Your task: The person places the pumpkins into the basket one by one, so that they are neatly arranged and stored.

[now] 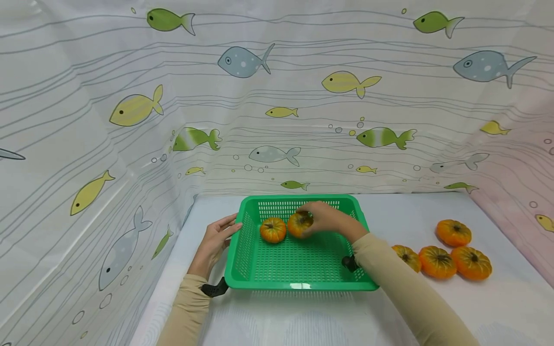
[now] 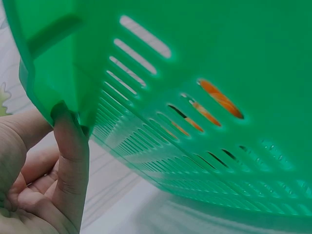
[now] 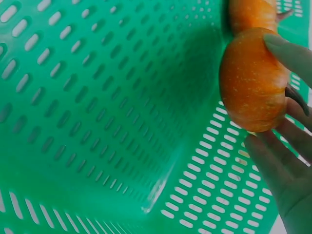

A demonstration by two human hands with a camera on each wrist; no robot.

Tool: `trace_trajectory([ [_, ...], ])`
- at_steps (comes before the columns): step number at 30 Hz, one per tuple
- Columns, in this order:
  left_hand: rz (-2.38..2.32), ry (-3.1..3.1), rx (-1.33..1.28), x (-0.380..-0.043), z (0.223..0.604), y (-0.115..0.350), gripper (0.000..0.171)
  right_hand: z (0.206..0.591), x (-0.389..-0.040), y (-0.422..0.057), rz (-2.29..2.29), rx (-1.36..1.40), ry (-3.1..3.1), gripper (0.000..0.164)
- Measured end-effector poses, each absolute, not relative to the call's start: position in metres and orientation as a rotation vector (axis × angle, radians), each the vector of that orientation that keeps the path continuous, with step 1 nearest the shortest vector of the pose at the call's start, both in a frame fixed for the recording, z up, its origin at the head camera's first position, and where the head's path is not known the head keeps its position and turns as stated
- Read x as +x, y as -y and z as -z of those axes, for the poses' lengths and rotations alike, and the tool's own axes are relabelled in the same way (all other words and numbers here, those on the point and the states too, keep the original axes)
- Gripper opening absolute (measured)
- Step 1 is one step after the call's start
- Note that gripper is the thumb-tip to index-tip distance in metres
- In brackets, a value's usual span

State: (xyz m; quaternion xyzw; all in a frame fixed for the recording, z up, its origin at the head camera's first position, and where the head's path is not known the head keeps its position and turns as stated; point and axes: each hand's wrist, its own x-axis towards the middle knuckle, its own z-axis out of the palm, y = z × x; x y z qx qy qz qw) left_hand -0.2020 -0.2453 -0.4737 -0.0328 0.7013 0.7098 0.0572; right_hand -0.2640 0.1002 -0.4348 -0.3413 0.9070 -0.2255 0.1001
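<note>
A green plastic basket (image 1: 298,286) with slotted walls stands on the table. My left hand (image 1: 215,240) holds its left rim; in the left wrist view the fingers and thumb (image 2: 72,146) pinch the edge. Inside the basket, my right hand (image 1: 322,218) grips a small orange pumpkin (image 1: 298,226), thumb on one side and fingers on the other, as the right wrist view shows with the pumpkin (image 3: 253,80). Just left of it sits another small pumpkin (image 1: 273,230) on the basket floor, near the back wall. The left wrist view shows orange through the slots.
Several more small pumpkins lie on the table right of the basket, among them one farther back (image 1: 453,233) and one at the right (image 1: 472,263). My right forearm partly covers the leftmost pumpkin (image 1: 407,257). A fish-patterned curtain (image 1: 303,134) hangs behind and at both sides.
</note>
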Motion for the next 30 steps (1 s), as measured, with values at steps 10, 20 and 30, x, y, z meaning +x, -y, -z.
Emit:
trace_trajectory([
  [10,-2.14,-2.131,-0.095,-0.202,0.474,0.245,0.056,0.445,-0.263,-0.096,0.6,-1.038,-2.696,0.068],
  [20,-2.132,-2.136,-0.1,-0.202,0.476,0.246,0.059,0.449,-0.261,-0.089,0.559,-1.062,-2.728,0.065],
  [30,-2.138,-2.12,-0.11,-0.202,0.474,0.247,0.057,0.448,-0.259,-0.086,0.563,-1.052,-2.738,0.066],
])
